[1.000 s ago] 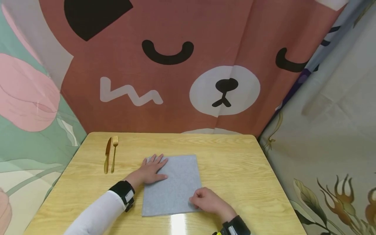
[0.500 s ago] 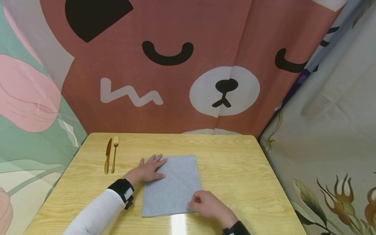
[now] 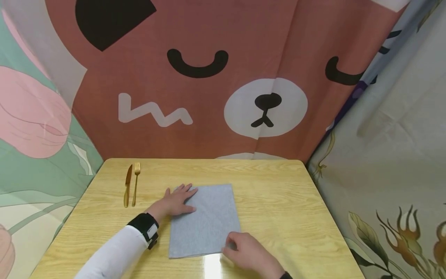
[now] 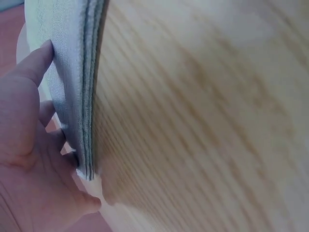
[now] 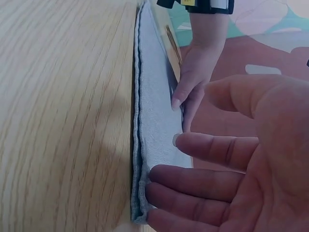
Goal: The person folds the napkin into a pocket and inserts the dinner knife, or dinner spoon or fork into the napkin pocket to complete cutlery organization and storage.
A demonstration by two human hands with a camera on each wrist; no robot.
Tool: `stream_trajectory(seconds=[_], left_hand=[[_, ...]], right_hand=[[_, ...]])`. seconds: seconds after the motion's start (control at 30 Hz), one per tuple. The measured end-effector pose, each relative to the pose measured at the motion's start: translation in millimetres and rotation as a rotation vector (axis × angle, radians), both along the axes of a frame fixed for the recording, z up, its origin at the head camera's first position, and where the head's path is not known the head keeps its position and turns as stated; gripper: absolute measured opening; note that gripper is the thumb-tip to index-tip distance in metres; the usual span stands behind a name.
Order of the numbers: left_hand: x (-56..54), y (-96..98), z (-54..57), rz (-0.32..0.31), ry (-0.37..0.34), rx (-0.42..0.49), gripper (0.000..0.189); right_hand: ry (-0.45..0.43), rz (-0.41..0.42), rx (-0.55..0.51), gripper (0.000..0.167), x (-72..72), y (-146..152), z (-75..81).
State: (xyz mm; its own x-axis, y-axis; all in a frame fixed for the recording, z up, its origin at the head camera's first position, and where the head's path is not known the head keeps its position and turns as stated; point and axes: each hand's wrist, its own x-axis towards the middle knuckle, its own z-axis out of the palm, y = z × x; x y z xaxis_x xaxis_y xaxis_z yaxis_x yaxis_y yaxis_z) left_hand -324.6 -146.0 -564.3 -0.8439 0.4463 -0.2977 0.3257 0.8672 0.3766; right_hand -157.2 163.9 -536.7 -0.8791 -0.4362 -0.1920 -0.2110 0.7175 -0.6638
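A grey-blue cloth napkin (image 3: 209, 221), folded into a square of several layers, lies flat on the wooden table. My left hand (image 3: 177, 202) rests spread on its far left part; the left wrist view shows the fingers of that hand (image 4: 41, 145) along the layered edge (image 4: 89, 92). At the near right corner is my right hand (image 3: 245, 250). In the right wrist view, the fingertips of my right hand (image 5: 231, 169) touch the cloth's edge near the corner, loosely bent, with the thumb apart from the index finger.
A gold knife (image 3: 127, 186) and a gold fork (image 3: 136, 184) lie side by side at the table's (image 3: 278, 197) far left. Printed curtains (image 3: 209, 143) hang behind the table and along both sides.
My right hand has slid a little towards me along the napkin's right edge to its near corner. The left hand stays nearly where it was, and the napkin has barely moved.
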Motion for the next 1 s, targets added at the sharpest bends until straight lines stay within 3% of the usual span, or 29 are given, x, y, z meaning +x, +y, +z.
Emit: stream_trajectory(seconds=[0.37, 0.63, 1.0], left_hand=[[7.9, -12.0, -5.7, 0.027, 0.092, -0.006, 0.08], [11.7, -23.4, -9.1, 0.041, 0.091, 0.031, 0.078], [17.6, -25.5, -2.6, 0.058, 0.097, 0.028, 0.077]], right_hand=[[0.054, -0.045, 0.065, 0.022, -10.9, 11, 0.2], [0.08, -0.088, 0.104, 0.022, -20.8, 17, -1.0], [0.048, -0.137, 0.122, 0.023, -38.8, 25, -4.8]])
